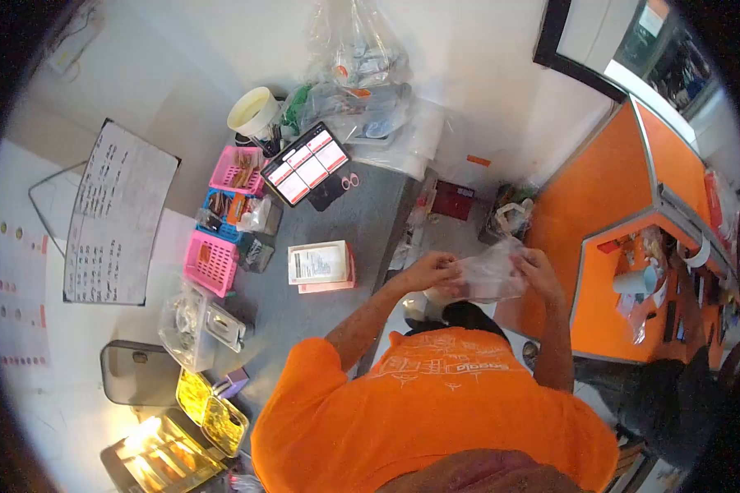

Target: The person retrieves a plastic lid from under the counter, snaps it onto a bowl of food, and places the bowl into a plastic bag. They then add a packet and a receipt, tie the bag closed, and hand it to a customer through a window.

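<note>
A clear plastic bag (pixel 492 275) is stretched between my two hands, in front of the orange shirt. My left hand (pixel 432 273) has its fingers closed on the bag's left side. On the right side, my right hand (pixel 538 273) pinches the upper part of the same bag. Something pale shows near my left fingers, but the thin plastic blurs it. To the left of my hands, a stack of printed white and pink cards or boxes (pixel 319 264) lies on the grey counter (pixel 292 316).
A tablet (pixel 306 163) and scissors (pixel 350 181) lie toward the counter's back. Pink baskets (pixel 210 262) and a clear bin (pixel 191 324) line its left side. Lit food trays (pixel 163 460) are bottom left. An orange cabinet (pixel 588 197) stands right.
</note>
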`<state>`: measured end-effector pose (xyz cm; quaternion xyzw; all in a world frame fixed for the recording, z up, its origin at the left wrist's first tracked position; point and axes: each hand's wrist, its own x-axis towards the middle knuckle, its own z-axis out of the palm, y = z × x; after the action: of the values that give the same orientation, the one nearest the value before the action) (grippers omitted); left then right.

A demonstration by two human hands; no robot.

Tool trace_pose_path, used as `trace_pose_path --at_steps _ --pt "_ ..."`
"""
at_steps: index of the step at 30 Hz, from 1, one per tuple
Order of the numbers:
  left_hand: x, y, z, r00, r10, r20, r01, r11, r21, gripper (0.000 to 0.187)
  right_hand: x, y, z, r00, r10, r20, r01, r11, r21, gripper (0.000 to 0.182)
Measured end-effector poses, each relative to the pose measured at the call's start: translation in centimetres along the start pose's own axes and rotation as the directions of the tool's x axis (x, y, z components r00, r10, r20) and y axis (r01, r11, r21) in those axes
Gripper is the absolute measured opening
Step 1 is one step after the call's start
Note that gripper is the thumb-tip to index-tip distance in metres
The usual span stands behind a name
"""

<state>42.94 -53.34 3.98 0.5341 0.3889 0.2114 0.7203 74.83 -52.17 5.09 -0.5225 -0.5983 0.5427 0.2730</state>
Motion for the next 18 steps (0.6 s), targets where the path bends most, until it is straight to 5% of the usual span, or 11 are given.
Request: trace_pose_path --at_steps 2,6,11,12,15,18 --pt "1.6 -0.8 1.3 0.999 -0.002 0.039 -0.001 0.998 0.066 0.037 -2.6 -0.7 -0.9 0.984 0.010 -0.180 -0.017 0.999 -0.041 0.028" --pt "2.0 -1.8 5.0 0.995 -0.031 0.090 0.045 0.987 -0.155 0.039 -5.4 -0.9 -2.1 0.924 -0.066 -0.375 0.008 0.988 -0.156 0.030" --pt "-0.9 -5.6 8.0 1.000 0.006 0.003 -0.006 0.999 -0.049 0.035 -3.1 2.8 -0.3 0.991 -0.132 0.037 0.137 0.935 -0.328 0.032" --pt "-2.4 -5.2 9.1 0.982 -0.051 -0.180 0.028 0.991 -0.131 0.035 -2.4 3.0 0.8 0.984 -0.129 0.123 0.166 0.913 -0.372 0.033" --pt "-5.7 -9.3 8.5 0.945 -0.104 -0.310 0.052 0.984 -0.170 0.034 1.2 1.4 4.5 0.955 -0.294 0.037 0.287 0.889 -0.357 0.033" --pt "-10.0 -10.7 7.7 0.860 -0.187 -0.475 0.100 0.974 -0.204 0.027 6.7 -1.3 8.5 0.882 -0.470 -0.045 0.372 0.750 -0.548 0.031"
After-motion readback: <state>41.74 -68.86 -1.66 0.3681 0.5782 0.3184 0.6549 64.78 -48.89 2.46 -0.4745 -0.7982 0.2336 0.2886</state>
